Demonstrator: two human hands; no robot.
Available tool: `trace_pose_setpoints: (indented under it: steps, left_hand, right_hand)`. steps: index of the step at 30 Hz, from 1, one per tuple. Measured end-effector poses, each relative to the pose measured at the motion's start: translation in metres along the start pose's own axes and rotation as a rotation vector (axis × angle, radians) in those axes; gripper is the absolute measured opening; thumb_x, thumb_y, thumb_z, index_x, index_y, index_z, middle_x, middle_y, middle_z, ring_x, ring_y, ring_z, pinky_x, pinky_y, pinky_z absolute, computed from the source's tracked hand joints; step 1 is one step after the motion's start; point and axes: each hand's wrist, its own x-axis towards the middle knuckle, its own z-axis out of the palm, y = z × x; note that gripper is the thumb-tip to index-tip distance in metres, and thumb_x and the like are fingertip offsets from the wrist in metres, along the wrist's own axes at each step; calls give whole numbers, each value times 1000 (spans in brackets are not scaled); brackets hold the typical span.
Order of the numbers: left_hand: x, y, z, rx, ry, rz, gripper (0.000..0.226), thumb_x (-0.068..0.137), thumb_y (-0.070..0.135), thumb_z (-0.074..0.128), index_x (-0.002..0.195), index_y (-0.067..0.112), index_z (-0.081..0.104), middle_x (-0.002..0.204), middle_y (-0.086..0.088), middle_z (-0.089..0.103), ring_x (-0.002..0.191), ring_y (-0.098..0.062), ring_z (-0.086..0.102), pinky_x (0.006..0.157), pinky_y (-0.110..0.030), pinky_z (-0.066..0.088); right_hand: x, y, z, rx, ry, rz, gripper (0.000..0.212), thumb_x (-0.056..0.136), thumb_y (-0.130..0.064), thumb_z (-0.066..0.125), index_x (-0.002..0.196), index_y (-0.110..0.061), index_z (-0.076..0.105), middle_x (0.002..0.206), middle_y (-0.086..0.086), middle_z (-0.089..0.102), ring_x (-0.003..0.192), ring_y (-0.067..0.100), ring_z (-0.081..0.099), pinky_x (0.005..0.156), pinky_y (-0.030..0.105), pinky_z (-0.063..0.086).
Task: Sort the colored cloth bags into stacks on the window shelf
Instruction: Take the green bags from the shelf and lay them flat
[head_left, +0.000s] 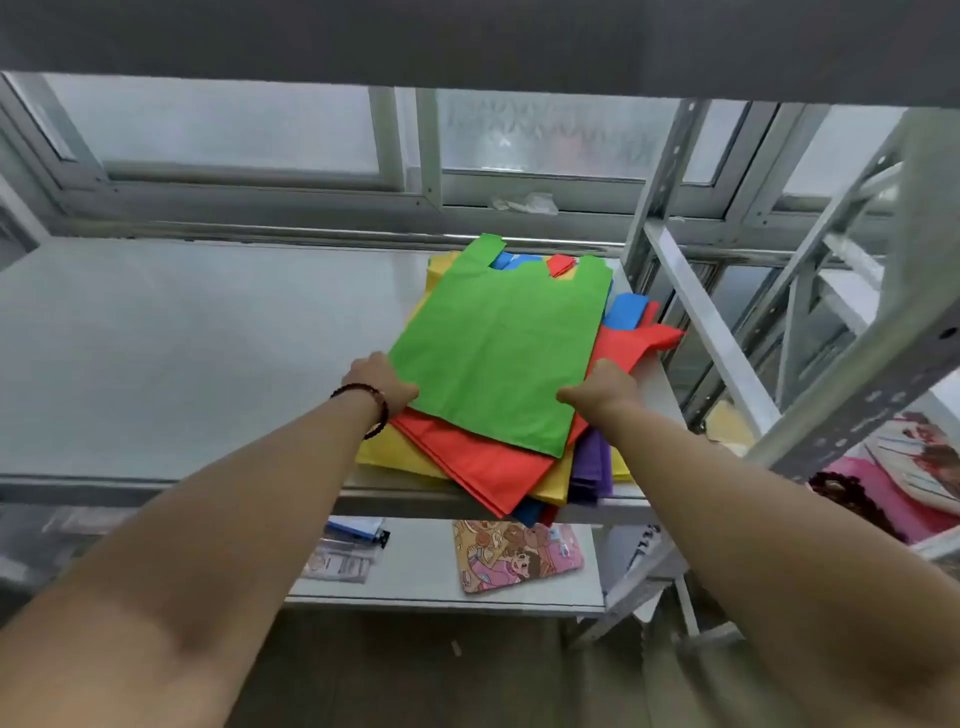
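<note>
A green cloth bag lies on top of a loose pile at the right end of the white window shelf. Under it I see red bags, yellow bags, a purple bag and blue bags. My left hand, with a dark bead bracelet on the wrist, grips the green bag's near left corner. My right hand grips its near right edge. The fingertips of both hands are hidden under the cloth.
A frosted window runs behind the shelf. Metal rack uprights stand to the right. A lower shelf holds a cartoon-print pouch and small plastic packets. Pink and patterned goods lie at far right.
</note>
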Motion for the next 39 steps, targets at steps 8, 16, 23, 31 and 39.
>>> trace_pose_setpoints:
  steps: [8,16,23,31,39]
  left_hand:
    - [50,-18,-8,-123,-142,-124,56,86,32,61,126,-6,51,129,-23,54,116,-36,53,88,-38,45]
    - [68,-15,-11,-295,-205,-166,64,89,36,56,137,-2,38,144,-18,41,129,-32,43,104,-35,39]
    - [49,-44,-59,-584,-832,-486,86,66,88,26,81,8,54,74,-9,68,52,-19,65,45,-17,43]
    - [35,-48,-26,-965,-861,-250,27,89,27,50,101,9,65,76,-11,76,65,-24,74,62,-37,61]
    - [32,-32,-17,-825,-774,-247,29,91,22,52,118,13,57,91,-14,67,81,-26,62,87,-41,47]
  right_hand:
    - [38,-4,15,434,21,324,25,78,-10,68,100,-1,63,104,20,67,101,35,64,86,43,54]
    - [32,-27,23,796,-158,461,17,91,8,44,79,-1,53,40,7,56,38,19,59,38,20,47]
    - [-8,-12,-3,1257,-334,503,27,93,6,36,76,-3,54,40,4,59,27,7,52,30,12,41]
    - [-31,15,-7,967,-531,416,19,87,-1,50,100,-5,63,78,11,75,61,21,72,56,31,60]
    - [43,-17,-13,949,-249,478,21,99,-22,41,100,-8,56,86,10,67,74,23,65,59,37,56]
